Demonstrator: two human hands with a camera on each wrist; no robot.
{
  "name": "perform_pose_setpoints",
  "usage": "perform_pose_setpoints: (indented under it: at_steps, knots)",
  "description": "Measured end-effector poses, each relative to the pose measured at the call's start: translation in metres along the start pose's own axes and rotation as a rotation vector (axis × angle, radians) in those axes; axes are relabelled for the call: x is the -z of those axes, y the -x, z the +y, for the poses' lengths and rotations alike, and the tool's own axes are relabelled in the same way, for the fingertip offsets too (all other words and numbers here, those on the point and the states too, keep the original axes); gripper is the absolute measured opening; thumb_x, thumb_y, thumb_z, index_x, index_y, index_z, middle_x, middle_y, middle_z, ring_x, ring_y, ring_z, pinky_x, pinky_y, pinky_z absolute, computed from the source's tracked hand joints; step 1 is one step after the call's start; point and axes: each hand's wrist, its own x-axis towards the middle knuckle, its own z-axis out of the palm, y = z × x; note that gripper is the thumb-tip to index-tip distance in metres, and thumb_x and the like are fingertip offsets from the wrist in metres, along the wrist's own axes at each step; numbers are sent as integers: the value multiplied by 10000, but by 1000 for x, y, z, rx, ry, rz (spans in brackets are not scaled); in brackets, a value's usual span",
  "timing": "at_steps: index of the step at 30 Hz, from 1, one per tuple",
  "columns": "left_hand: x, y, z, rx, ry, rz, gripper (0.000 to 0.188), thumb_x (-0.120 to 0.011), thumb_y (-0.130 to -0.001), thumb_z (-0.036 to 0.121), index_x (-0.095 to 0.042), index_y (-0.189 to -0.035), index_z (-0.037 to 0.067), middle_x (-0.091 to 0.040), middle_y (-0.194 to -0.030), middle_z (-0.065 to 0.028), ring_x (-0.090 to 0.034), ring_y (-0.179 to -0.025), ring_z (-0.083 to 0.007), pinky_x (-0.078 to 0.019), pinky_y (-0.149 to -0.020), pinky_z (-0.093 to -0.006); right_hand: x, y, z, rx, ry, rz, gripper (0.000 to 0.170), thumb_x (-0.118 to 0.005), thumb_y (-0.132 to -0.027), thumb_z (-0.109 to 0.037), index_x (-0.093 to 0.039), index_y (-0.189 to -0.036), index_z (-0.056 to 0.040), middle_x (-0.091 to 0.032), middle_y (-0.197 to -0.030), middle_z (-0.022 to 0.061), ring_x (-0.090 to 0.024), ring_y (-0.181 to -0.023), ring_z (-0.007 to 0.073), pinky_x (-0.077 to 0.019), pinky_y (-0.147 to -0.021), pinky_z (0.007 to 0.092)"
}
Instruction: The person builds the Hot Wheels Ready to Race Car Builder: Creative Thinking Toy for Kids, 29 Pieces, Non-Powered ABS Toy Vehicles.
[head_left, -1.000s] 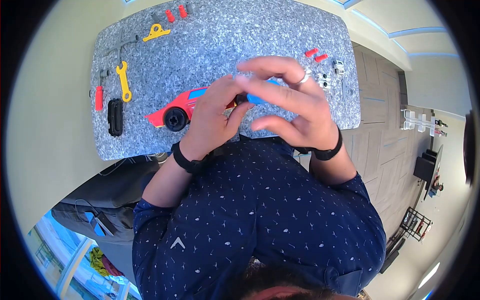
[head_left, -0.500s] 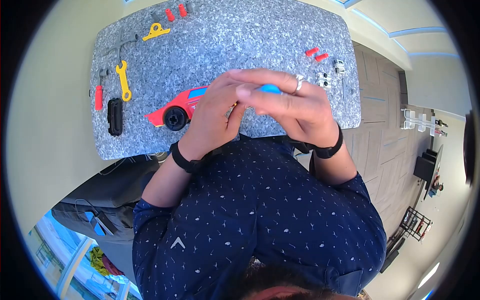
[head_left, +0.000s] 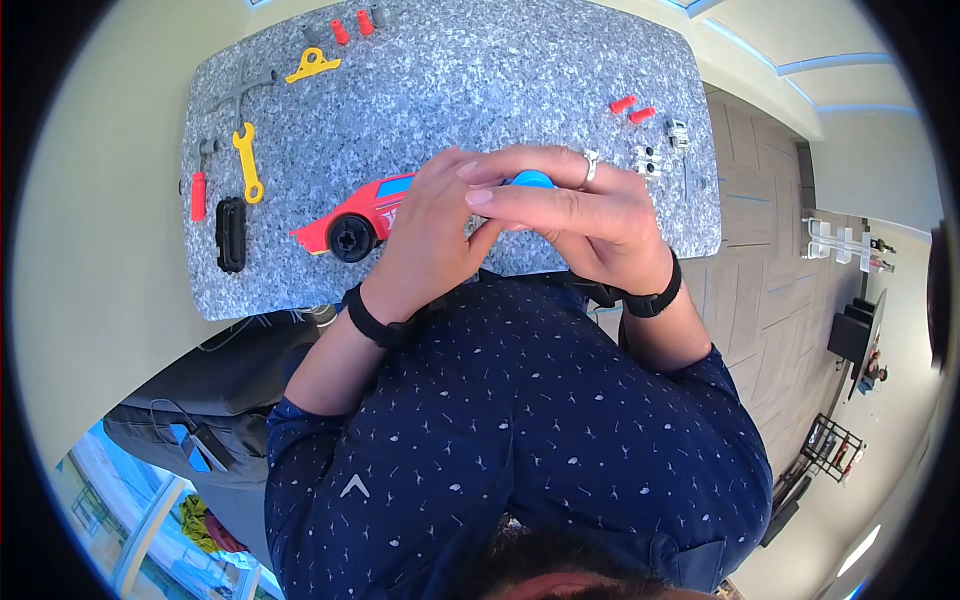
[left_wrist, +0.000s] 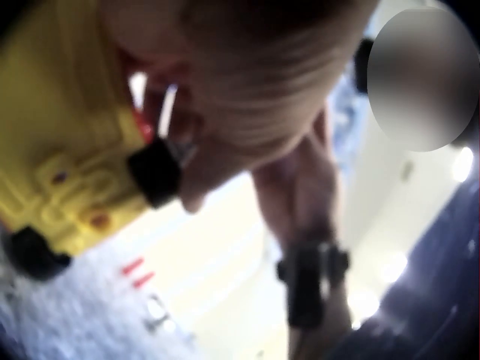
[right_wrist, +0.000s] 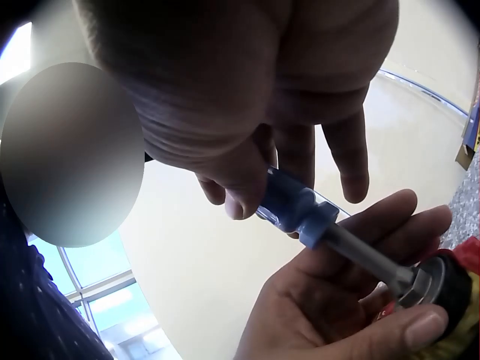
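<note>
The left hand (head_left: 425, 235) holds the red car (head_left: 372, 207) by the table's (head_left: 450, 90) near edge, its thumb at a black wheel (right_wrist: 455, 292). The right hand (head_left: 605, 208) grips the blue screwdriver (right_wrist: 289, 201), whose shaft meets the silver nut (right_wrist: 421, 289) on that wheel. Along the left edge I see a yellow wrench (head_left: 247, 165), a red-handled tool (head_left: 197, 197) and a black piece (head_left: 230, 235); near the right edge, two red pegs (head_left: 623, 104) and silver parts (head_left: 648, 160).
</note>
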Motion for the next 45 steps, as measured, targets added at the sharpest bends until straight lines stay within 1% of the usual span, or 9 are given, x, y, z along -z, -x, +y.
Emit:
perform_pose_setpoints:
  at_steps: [7, 9, 13, 18, 24, 31, 34, 38, 45]
  knots:
    - [-1, 2, 2, 29, -60, -69, 517, -866, -888, 112, -702, -1371, 35, -739, -1320, -157, -658, -1283, -405, -500, -1118, -528, 4, 7, 3, 80, -23, 68, 359, -786, -980, 34, -786, -1336, -17, -797, -1254, 166, -798, -1047, 269, -650, -880, 366]
    - [2, -1, 5, 47, -36, -97, 610, -881, -875, 108, -676, -1446, 44, -734, -1342, -157, -652, -1300, -402, -498, -1127, -523, 8, 19, 5, 20, -96, 273, 408, -776, -983, 26, -737, -1387, -7, -785, -1248, 152, -764, -993, 219, -622, -852, 347]
    - [3, -1, 4, 73, 21, -95, 793, -943, -831, 107, -605, -1546, 58, -692, -1474, -155, -653, -1341, -385, -519, -1136, -496, 19, 23, 12, -486, 29, 253, 500, -767, -940, 15, -703, -1431, -53, -746, -1167, 113, -716, -1007, 187, -574, -874, 351]
    - [10, -6, 6, 31, 188, -49, 910, -978, -800, 136, -554, -1602, 61, -680, -1493, -151, -632, -1380, -383, -498, -1176, -494, -5, 47, 41, -518, 56, -75, 569, -867, -858, -8, -723, -1404, -76, -778, -1311, 172, -738, -1190, 414, -583, -1002, 462]
    - [53, -8, 20, -71, -1, -65, 788, -987, -828, 282, -659, -1507, 51, -690, -1496, -146, -653, -1358, -383, -506, -1153, -485, -24, 52, 51, -489, 147, -26, 501, -867, -857, 7, -759, -1337, -86, -799, -1243, 146, -748, -1174, 399, -583, -1001, 473]
    - [148, 52, -23, 724, -263, 51, 466, -727, -1114, 369, -713, -1436, 33, -764, -1302, -121, -746, -1018, -190, -591, -811, -370, -30, 59, 57, -495, 91, 27, 452, -855, -862, 18, -767, -1293, -85, -800, -1244, 133, -761, -1122, 387, -585, -974, 462]
    - [147, 65, -33, 1104, 155, -143, 453, -601, -1188, 399, -719, -1428, 32, -774, -1248, -92, -739, -1019, -147, -606, -731, -321, -32, 59, 55, -518, 63, 40, 453, -842, -860, 39, -766, -1290, -83, -801, -1248, 129, -762, -1144, 379, -588, -985, 455]
    - [127, 72, -39, 945, 393, -41, 384, -578, -1201, 282, -710, -1446, 18, -748, -1348, -122, -752, -1065, -154, -660, -719, -284, -30, 62, 51, -526, 32, 95, 449, -803, -855, 95, -765, -1271, -71, -803, -1271, 129, -762, -1201, 365, -585, -1032, 446]
    - [92, 62, -63, 544, 169, -16, 599, -889, -926, 68, -692, -1492, 54, -475, -1748, -192, -617, -1470, -310, -590, -1129, -429, -10, 84, 60, -669, 40, 127, 399, -750, -859, 113, -788, -1221, -50, -662, -1593, 176, -720, -1349, 382, -564, -1122, 430]
